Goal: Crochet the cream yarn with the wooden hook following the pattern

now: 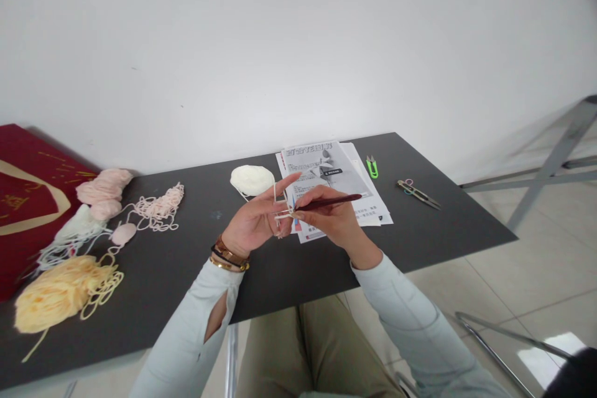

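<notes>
My right hand [332, 214] grips a crochet hook [333, 200] by its dark red handle, with the tip pointing left toward my other hand. White yarn [275, 194] runs around the raised index finger of my left hand [256, 214]. The left hand's other fingers pinch the yarn close to the hook's tip, where several strands cross. From there the yarn leads back to a white yarn ball [252, 180] on the table behind the left hand. Fingers partly hide the small loops at the tip.
Printed sheets [342, 168] lie beneath and behind my hands. Green thread snips [372, 166] and metal scissors [422, 194] rest to the right. Pink yarn [105, 191], yellow yarn [58, 295] and a red bag [28, 199] occupy the left. A wall backs the dark table [186, 280].
</notes>
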Available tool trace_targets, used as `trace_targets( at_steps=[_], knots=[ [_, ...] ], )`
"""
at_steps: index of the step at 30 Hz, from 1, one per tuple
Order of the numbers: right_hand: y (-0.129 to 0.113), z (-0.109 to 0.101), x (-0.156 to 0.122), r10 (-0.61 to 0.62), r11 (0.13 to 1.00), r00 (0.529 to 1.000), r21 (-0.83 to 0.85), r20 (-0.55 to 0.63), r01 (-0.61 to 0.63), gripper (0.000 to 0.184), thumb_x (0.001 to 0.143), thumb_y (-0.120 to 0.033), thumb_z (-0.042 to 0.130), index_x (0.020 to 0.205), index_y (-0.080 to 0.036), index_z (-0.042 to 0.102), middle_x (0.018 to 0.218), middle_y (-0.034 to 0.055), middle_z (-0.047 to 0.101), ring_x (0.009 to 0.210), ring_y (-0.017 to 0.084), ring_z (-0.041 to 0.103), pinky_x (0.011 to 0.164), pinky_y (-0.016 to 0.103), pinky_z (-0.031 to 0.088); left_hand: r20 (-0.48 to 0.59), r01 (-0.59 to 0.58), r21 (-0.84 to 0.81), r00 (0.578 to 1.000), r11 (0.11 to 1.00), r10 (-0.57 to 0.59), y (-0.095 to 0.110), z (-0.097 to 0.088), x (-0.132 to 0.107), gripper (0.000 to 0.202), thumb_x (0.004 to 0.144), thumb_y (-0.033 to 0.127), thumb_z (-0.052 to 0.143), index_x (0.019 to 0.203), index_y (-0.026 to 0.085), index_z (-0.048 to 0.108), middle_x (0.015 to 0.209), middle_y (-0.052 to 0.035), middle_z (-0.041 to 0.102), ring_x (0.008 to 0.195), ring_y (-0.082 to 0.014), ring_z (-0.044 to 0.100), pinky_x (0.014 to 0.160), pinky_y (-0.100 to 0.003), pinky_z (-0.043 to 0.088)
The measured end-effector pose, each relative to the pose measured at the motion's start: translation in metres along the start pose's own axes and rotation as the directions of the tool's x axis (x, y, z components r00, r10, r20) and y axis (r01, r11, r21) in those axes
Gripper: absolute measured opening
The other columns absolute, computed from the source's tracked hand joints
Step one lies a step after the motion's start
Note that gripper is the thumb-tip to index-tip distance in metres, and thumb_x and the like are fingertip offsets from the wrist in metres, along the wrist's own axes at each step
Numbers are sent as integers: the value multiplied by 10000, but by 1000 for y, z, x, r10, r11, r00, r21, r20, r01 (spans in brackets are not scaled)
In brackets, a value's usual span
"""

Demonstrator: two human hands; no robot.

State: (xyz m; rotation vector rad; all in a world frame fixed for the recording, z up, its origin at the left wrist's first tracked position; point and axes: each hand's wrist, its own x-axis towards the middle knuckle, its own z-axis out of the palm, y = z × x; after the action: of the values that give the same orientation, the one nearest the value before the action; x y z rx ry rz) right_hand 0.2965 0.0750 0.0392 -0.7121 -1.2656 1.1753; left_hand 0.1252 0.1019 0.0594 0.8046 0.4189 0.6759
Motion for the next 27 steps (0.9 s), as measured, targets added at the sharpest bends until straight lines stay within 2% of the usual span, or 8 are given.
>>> trace_targets(
  at_steps=[3, 6, 11, 15, 18, 21, 24, 27],
  knots=[
    [1, -1, -1, -26, 999, 999, -34, 32, 27, 173, 682, -210, 788, 808, -229, 672, 795, -6, 667, 736, 147, 640, 673, 298, 520, -13, 30, -51, 999, 998, -31, 1, -2, -1, 666, 775, 106, 594, 1400, 232, 404, 648, 14, 556, 482, -79, 480, 483, -212, 361],
    [1, -1, -2, -9, 999, 998, -32, 55, 11, 170, 694, -221, 781, 817, -228, 664, 792, 0, 674, 709, 149, 638, 640, 296, 517, 1, 79, -44, 997, 996, -79, 2, -5, -1, 613, 772, 130, 621, 1357, 229, 466, 679, 11, 537, 459, -50, 423, 442, -186, 305],
    [-1, -1, -1, -22, 996, 997, -90, 79, 29, 151, 703, -250, 773, 808, -223, 668, 771, 5, 670, 690, 150, 626, 635, 301, 521, 48, 128, -6, 991, 992, -127, 4, -10, -2, 563, 788, 169, 640, 1329, 228, 499, 656, 27, 486, 434, -24, 319, 425, -170, 257],
    [0, 0, -1, -2, 1000, 999, -29, 46, 3, 168, 684, -250, 787, 797, -223, 665, 771, 3, 664, 697, 152, 631, 655, 313, 535, 34, 127, -49, 992, 991, -125, 4, -11, -2, 557, 772, 134, 653, 1306, 217, 517, 666, 36, 454, 455, -20, 305, 426, -156, 225],
    [2, 0, 0, 42, 998, 999, 56, 19, -43, 195, 659, -241, 803, 787, -227, 657, 748, -9, 661, 672, 147, 630, 634, 308, 544, 25, 71, -56, 997, 996, -70, 3, -9, -3, 648, 747, 89, 659, 1347, 252, 473, 649, 47, 445, 469, -32, 323, 455, -168, 261],
    [2, 1, 2, 62, 993, 998, 102, 19, -64, 198, 644, -212, 812, 769, -224, 659, 737, -16, 659, 677, 137, 633, 633, 285, 538, 2, -31, -32, 1000, 999, 31, 2, -5, -3, 729, 722, 73, 662, 1385, 262, 425, 676, 34, 493, 529, -65, 416, 539, -212, 352],
    [3, 2, 2, 93, 985, 995, 140, 30, -96, 207, 637, -217, 816, 771, -221, 658, 728, -20, 656, 640, 131, 629, 599, 280, 536, -18, -143, 34, 989, 989, 144, 1, -1, -3, 759, 710, 71, 655, 1402, 258, 406, 688, 18, 538, 630, -115, 506, 631, -255, 404],
    [5, 4, 2, 117, 980, 993, 161, 27, -119, 222, 633, -231, 820, 778, -219, 652, 709, -29, 647, 587, 120, 612, 560, 272, 529, -9, -240, 68, 970, 968, 241, 0, 1, -2, 775, 696, 81, 658, 1410, 238, 398, 639, 25, 532, 638, -130, 515, 652, -269, 420]
  ],
)
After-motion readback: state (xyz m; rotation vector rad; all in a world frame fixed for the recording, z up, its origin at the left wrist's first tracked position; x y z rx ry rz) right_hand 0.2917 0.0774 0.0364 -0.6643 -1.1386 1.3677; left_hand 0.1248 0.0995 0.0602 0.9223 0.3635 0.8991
